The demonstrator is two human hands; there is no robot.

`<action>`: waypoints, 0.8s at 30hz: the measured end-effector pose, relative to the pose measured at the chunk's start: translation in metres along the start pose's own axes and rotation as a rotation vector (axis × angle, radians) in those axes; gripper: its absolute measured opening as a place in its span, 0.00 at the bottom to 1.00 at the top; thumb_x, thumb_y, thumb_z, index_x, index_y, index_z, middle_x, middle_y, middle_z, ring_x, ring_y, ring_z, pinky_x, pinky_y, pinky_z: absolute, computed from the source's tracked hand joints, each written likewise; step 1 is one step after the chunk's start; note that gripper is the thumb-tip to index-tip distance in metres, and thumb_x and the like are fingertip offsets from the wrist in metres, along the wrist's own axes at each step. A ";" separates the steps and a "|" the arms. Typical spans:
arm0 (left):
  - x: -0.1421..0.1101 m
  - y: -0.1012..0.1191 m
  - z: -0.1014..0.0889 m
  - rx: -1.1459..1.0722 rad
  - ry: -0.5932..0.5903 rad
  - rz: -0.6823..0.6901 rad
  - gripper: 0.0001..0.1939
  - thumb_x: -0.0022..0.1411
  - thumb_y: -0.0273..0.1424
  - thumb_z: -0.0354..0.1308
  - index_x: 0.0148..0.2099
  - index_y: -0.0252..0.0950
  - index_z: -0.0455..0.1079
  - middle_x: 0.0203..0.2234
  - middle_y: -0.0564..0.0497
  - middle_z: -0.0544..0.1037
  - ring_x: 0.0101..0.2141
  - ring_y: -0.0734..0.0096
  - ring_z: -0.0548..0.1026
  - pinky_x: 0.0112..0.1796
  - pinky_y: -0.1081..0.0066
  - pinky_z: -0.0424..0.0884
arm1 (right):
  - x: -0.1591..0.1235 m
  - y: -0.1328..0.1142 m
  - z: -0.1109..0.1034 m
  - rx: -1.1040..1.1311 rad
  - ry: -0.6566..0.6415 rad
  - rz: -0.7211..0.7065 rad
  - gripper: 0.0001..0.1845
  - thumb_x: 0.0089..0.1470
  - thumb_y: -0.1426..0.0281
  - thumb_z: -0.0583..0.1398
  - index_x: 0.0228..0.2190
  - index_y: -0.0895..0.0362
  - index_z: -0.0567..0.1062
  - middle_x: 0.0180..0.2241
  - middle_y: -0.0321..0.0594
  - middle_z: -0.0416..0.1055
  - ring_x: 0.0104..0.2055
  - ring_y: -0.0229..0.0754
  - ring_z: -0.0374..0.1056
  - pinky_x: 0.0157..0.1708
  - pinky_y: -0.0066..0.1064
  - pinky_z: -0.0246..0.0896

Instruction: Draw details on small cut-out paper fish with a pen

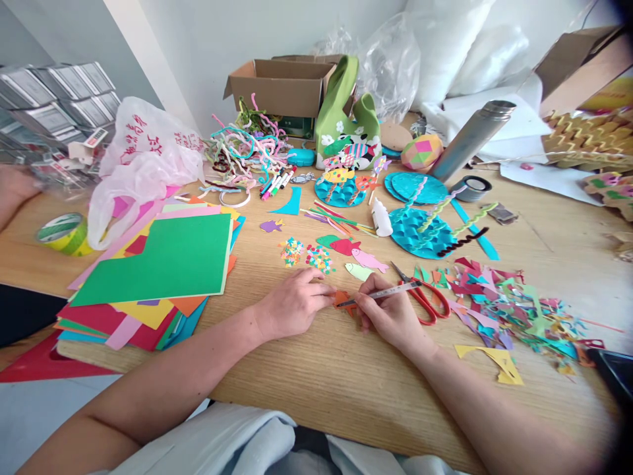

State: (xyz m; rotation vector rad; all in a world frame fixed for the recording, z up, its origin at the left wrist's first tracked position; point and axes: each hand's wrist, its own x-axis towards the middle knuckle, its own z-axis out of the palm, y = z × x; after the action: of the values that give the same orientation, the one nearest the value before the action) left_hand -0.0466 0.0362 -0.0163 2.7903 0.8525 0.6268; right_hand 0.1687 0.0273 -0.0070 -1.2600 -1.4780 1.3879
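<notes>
My right hand (388,310) is closed around a slim silvery pen (383,292), its dark tip at a small orange paper fish (345,301) on the table. The fingers of my left hand (294,302) are bent together, fingertips pinning the fish's left edge. Part of the fish is hidden by my fingers. Red-handled scissors (429,303) lie right beside my right hand, blades partly open. Just beyond my hands are a pink paper fish (370,260), a red one (345,246), a pale green one (359,271) and piles of confetti dots (319,258).
Stacked coloured paper (192,257) lies at left, near green tape (64,232) and a plastic bag (148,158). Paper scraps (514,303) cover the right side. Behind are a glue bottle (381,218), blue discs (420,237), pipe cleaners (257,155) and a steel flask (472,142). Another person's hand (14,188) shows far left.
</notes>
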 end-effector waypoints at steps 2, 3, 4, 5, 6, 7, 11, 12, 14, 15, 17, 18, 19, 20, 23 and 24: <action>0.000 0.000 0.000 0.000 0.004 0.003 0.16 0.68 0.21 0.49 0.49 0.35 0.76 0.47 0.48 0.80 0.52 0.60 0.67 0.54 0.59 0.69 | 0.000 0.000 0.000 0.009 0.005 -0.002 0.13 0.51 0.64 0.62 0.23 0.52 0.63 0.10 0.29 0.64 0.10 0.35 0.61 0.11 0.23 0.51; 0.000 0.000 0.000 0.001 0.003 0.004 0.16 0.68 0.20 0.49 0.49 0.34 0.76 0.47 0.49 0.80 0.52 0.60 0.67 0.54 0.59 0.69 | 0.000 0.000 0.000 0.014 0.007 -0.003 0.13 0.50 0.64 0.62 0.23 0.52 0.63 0.10 0.28 0.64 0.10 0.34 0.61 0.11 0.23 0.51; 0.000 0.000 0.000 0.003 0.001 0.005 0.16 0.68 0.20 0.49 0.49 0.34 0.76 0.47 0.49 0.79 0.52 0.60 0.67 0.54 0.59 0.69 | 0.000 0.001 0.000 0.018 0.008 -0.004 0.13 0.50 0.64 0.62 0.23 0.52 0.63 0.10 0.28 0.64 0.10 0.34 0.61 0.11 0.23 0.51; 0.000 0.000 0.000 0.004 0.001 0.006 0.16 0.68 0.20 0.49 0.49 0.34 0.76 0.48 0.49 0.79 0.52 0.59 0.67 0.54 0.59 0.69 | 0.000 0.001 0.000 0.020 0.008 -0.005 0.13 0.51 0.65 0.62 0.23 0.52 0.63 0.10 0.28 0.65 0.10 0.34 0.61 0.12 0.23 0.51; 0.000 0.000 0.000 0.004 0.000 0.007 0.15 0.68 0.20 0.49 0.49 0.34 0.76 0.48 0.49 0.79 0.52 0.59 0.67 0.54 0.59 0.69 | 0.000 0.001 0.000 0.021 0.008 -0.005 0.13 0.51 0.65 0.62 0.23 0.52 0.63 0.10 0.28 0.65 0.10 0.35 0.61 0.12 0.23 0.52; 0.000 0.000 0.000 0.002 0.000 0.007 0.15 0.68 0.20 0.49 0.49 0.34 0.76 0.48 0.49 0.79 0.52 0.59 0.67 0.54 0.59 0.69 | 0.000 0.001 -0.001 0.020 0.007 -0.006 0.12 0.51 0.65 0.62 0.23 0.52 0.63 0.10 0.28 0.65 0.10 0.35 0.61 0.12 0.23 0.52; 0.000 0.000 0.000 -0.006 0.012 0.011 0.15 0.68 0.20 0.49 0.48 0.33 0.77 0.47 0.49 0.80 0.52 0.59 0.67 0.53 0.59 0.69 | -0.001 0.002 -0.001 0.008 0.009 -0.011 0.11 0.51 0.66 0.61 0.23 0.52 0.63 0.10 0.28 0.65 0.10 0.34 0.61 0.12 0.23 0.52; 0.000 0.000 0.000 -0.005 0.013 0.012 0.15 0.68 0.20 0.49 0.48 0.33 0.77 0.47 0.49 0.80 0.52 0.59 0.67 0.53 0.59 0.69 | -0.001 0.002 -0.001 0.007 0.010 -0.012 0.11 0.51 0.66 0.61 0.23 0.52 0.63 0.10 0.28 0.65 0.10 0.34 0.61 0.12 0.22 0.52; 0.000 0.000 0.000 0.002 0.015 0.014 0.15 0.68 0.20 0.50 0.48 0.33 0.76 0.47 0.49 0.80 0.52 0.60 0.68 0.53 0.59 0.70 | -0.001 0.001 -0.001 0.005 0.012 -0.013 0.10 0.51 0.67 0.60 0.23 0.52 0.63 0.10 0.28 0.64 0.10 0.34 0.61 0.12 0.22 0.51; 0.000 0.000 0.000 0.006 0.015 0.012 0.15 0.67 0.20 0.50 0.48 0.33 0.76 0.47 0.49 0.80 0.52 0.60 0.68 0.53 0.59 0.70 | -0.001 0.001 0.000 0.004 0.014 -0.011 0.10 0.50 0.67 0.60 0.23 0.52 0.63 0.10 0.28 0.64 0.10 0.34 0.61 0.12 0.22 0.52; 0.000 0.000 0.000 0.010 0.016 0.011 0.15 0.67 0.20 0.50 0.49 0.34 0.76 0.47 0.49 0.80 0.52 0.60 0.68 0.53 0.59 0.70 | -0.001 0.000 0.000 0.004 0.017 -0.010 0.10 0.50 0.67 0.60 0.23 0.52 0.62 0.10 0.28 0.64 0.10 0.34 0.61 0.11 0.23 0.51; 0.000 0.000 0.001 0.011 0.014 0.010 0.16 0.67 0.20 0.50 0.49 0.34 0.76 0.47 0.49 0.80 0.52 0.60 0.68 0.53 0.59 0.70 | -0.001 0.000 0.000 0.004 0.017 -0.009 0.10 0.50 0.67 0.60 0.23 0.52 0.62 0.10 0.28 0.64 0.10 0.34 0.61 0.11 0.23 0.51; 0.000 0.000 0.001 0.012 0.011 0.008 0.16 0.67 0.20 0.50 0.49 0.35 0.76 0.47 0.49 0.80 0.51 0.60 0.68 0.53 0.59 0.70 | -0.001 -0.001 0.000 0.004 0.019 -0.009 0.10 0.50 0.67 0.60 0.23 0.52 0.62 0.10 0.28 0.64 0.10 0.34 0.61 0.11 0.23 0.51; 0.000 0.000 0.001 0.014 0.007 0.007 0.16 0.67 0.20 0.50 0.49 0.35 0.76 0.47 0.48 0.80 0.51 0.60 0.68 0.53 0.59 0.70 | -0.001 -0.001 0.000 0.005 0.019 -0.010 0.10 0.50 0.67 0.60 0.23 0.52 0.62 0.10 0.29 0.64 0.10 0.34 0.61 0.11 0.23 0.51; 0.000 0.000 0.001 0.022 -0.006 0.003 0.16 0.67 0.20 0.50 0.49 0.35 0.76 0.47 0.48 0.80 0.51 0.61 0.68 0.53 0.59 0.70 | 0.000 -0.001 0.000 0.009 0.026 -0.010 0.10 0.49 0.67 0.60 0.23 0.52 0.62 0.09 0.28 0.64 0.10 0.34 0.60 0.11 0.23 0.52; 0.000 0.000 0.001 0.024 -0.008 0.001 0.16 0.67 0.20 0.50 0.49 0.35 0.76 0.47 0.48 0.80 0.51 0.61 0.68 0.53 0.59 0.70 | 0.000 -0.001 0.000 0.009 0.030 -0.009 0.10 0.49 0.67 0.60 0.23 0.52 0.62 0.09 0.28 0.64 0.10 0.34 0.60 0.11 0.23 0.52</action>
State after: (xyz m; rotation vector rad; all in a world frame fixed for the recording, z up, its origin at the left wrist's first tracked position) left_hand -0.0464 0.0361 -0.0170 2.8132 0.8625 0.6094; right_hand 0.1689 0.0274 -0.0064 -1.2618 -1.4535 1.3635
